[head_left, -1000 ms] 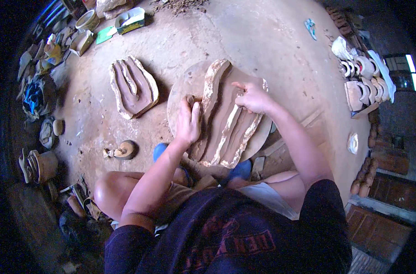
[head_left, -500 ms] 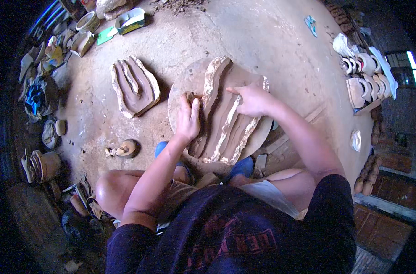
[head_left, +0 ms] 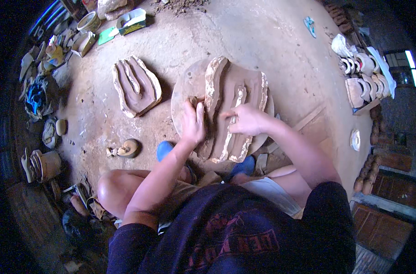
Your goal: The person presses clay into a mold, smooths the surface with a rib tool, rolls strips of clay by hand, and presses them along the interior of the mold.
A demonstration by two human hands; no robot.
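Note:
A U-shaped plaster mould half (head_left: pixel 264 84) with pale, chipped rims lies on a round board (head_left: pixel 183 86) in front of me. Smooth brown clay (head_left: pixel 237 137) lines its channels. My left hand (head_left: pixel 194 122) rests at the mould's left side, fingers closed around a small brown lump of clay (head_left: pixel 193 99). Over the middle of the mould, my right hand (head_left: pixel 250 120) stretches its index finger onto the clay in the left channel; its other fingers are bent and partly hidden. To the left, a smaller clay-lined mould half (head_left: pixel 137 86) lies on the floor.
A round brown piece with a knobbed end (head_left: pixel 128 148) lies on the floor at left. Stacked mould pieces (head_left: pixel 367 86) stand at right. Tubs and a box (head_left: pixel 131 20) are at the far left, a blue slipper (head_left: pixel 310 26) at far right. My feet in blue slippers (head_left: pixel 242 169) flank the board.
My right hand has drawn back toward me along the channel, uncovering the far end of the middle ridge. My left hand stays beside the mould with the lump of clay.

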